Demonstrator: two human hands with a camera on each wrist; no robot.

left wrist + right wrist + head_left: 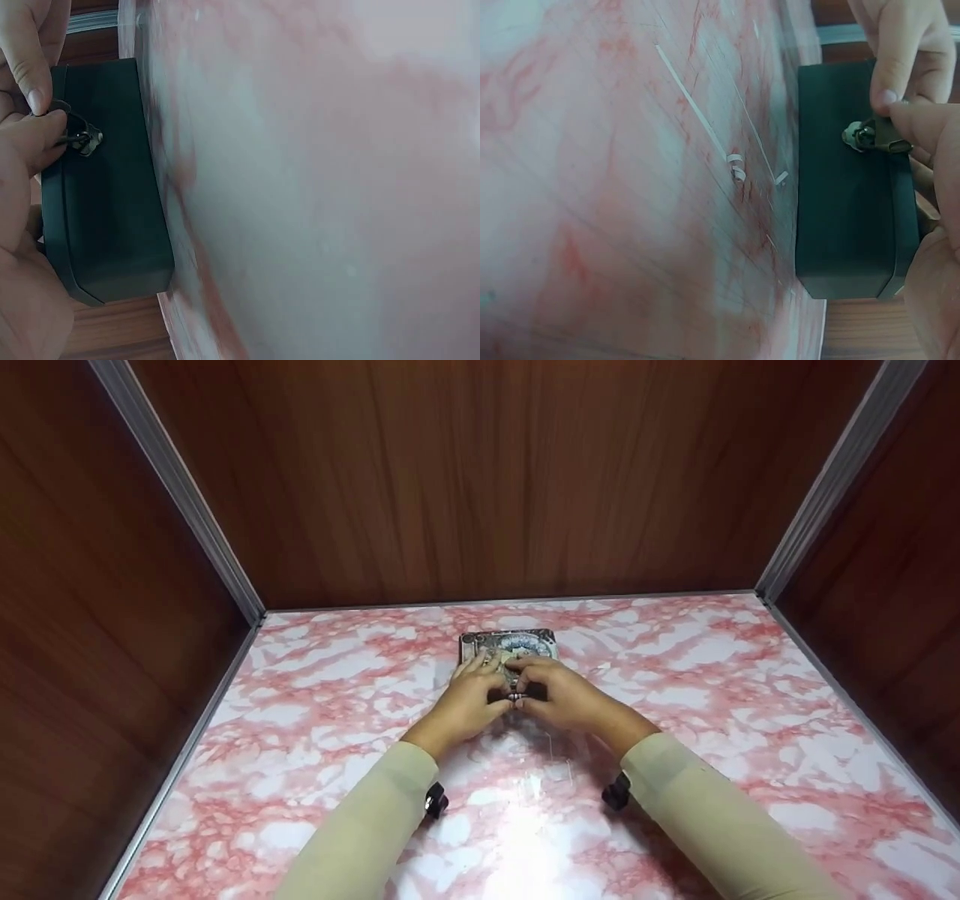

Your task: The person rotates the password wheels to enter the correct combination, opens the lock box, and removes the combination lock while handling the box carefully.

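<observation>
Dark green box [112,210], patterned lid [526,643], clasp [857,136]

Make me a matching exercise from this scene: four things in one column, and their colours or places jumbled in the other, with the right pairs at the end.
Things:
1. box
2. metal latch
3. tabletop
4. back wall

Colours or places:
A. brown wood grain
B. red and white marbling
C. dark green sides, patterned top
D. at the fingertips of the left hand and right hand

Pairs: 1-C, 2-D, 3-B, 4-A.
</observation>
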